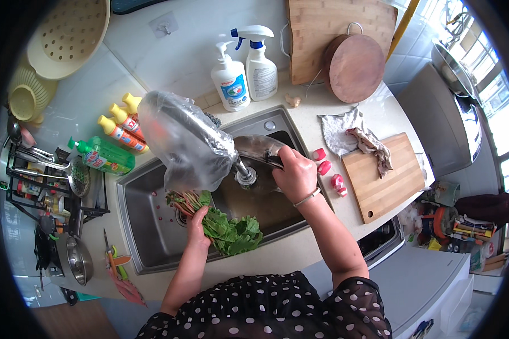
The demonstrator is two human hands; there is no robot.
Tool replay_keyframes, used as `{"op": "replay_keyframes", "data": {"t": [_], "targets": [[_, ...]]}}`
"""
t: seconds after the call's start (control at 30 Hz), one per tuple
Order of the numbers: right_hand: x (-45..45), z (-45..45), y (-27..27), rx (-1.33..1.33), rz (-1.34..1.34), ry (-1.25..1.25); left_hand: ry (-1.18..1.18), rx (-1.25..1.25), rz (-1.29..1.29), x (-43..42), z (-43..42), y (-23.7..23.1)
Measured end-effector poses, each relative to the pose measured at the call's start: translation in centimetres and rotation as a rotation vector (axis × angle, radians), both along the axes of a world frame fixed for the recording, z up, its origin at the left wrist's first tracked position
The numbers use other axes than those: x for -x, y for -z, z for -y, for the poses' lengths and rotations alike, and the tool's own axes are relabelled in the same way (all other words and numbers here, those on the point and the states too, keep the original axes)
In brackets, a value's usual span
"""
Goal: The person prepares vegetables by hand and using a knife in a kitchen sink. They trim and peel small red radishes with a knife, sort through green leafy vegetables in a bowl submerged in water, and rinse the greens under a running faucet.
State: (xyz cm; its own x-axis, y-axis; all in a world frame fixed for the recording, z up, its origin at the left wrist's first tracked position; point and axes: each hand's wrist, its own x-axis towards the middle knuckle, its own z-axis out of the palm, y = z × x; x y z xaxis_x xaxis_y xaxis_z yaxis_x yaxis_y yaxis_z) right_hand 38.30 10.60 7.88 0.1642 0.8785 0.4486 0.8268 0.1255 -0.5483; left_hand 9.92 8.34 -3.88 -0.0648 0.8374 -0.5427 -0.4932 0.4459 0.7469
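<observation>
My left hand [198, 231] is closed around a bunch of leafy greens [227, 231] with reddish stems, over the divider of the double steel sink [146, 237]. The leaves spread toward the right basin, which holds cloudy brownish water [244, 212]. In my right hand [295, 171] is the black handle of a shiny metal vessel or lid [254, 144], tilted over that basin; much of it is hidden, so I cannot tell which. Between my hands and the wall, a faucet [241, 169] comes down, its upper part covered by a clear plastic bag [182, 144].
Pink-skinned radish pieces [324, 168] lie right of the sink, beside a wooden cutting board [384, 178] and a crumpled cloth [343, 127]. Pump and spray bottles [232, 84] stand behind. On the left are a green detergent bottle [109, 156], a utensil rack [46, 169] and a knife with scissors [118, 260].
</observation>
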Motion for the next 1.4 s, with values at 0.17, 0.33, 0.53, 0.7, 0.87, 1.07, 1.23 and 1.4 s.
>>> {"op": "replay_keyframes", "data": {"t": [0.17, 0.33, 0.53, 0.7, 0.87, 1.07, 1.23, 1.4], "targets": [[0.0, 0.9, -1.0, -0.048, 0.049, -0.019, 0.008, -0.021, 0.014, -0.1, 0.5, -0.5], [0.2, 1.5, -2.3, -0.094, 0.082, -0.021, 0.001, 0.001, 0.043, -0.3, 0.7, -1.2], [-0.4, 0.4, -2.5, -0.052, -0.027, -0.035, -0.010, -0.009, 0.044, -0.5, 1.1, -2.2], [-2.6, -4.8, 0.8, 0.288, -0.193, -0.056, -0.027, 0.035, 0.031, 0.3, 1.1, -0.3], [-3.8, -9.1, 6.0, 0.526, -0.105, -0.124, -0.034, 0.014, -0.010, 0.7, 1.0, 0.5], [-4.7, -13.0, 10.5, 0.919, -0.126, -0.311, -0.024, 0.011, -0.030, 0.7, 0.6, 0.7], [-3.5, -13.8, 12.3, 0.837, 0.111, -0.233, -0.019, 0.082, 0.051, 0.5, 0.3, 0.3], [1.2, -14.4, 8.6, 0.474, 0.460, -0.131, -0.020, 0.139, 0.042, 0.7, 0.1, 0.9]]}}
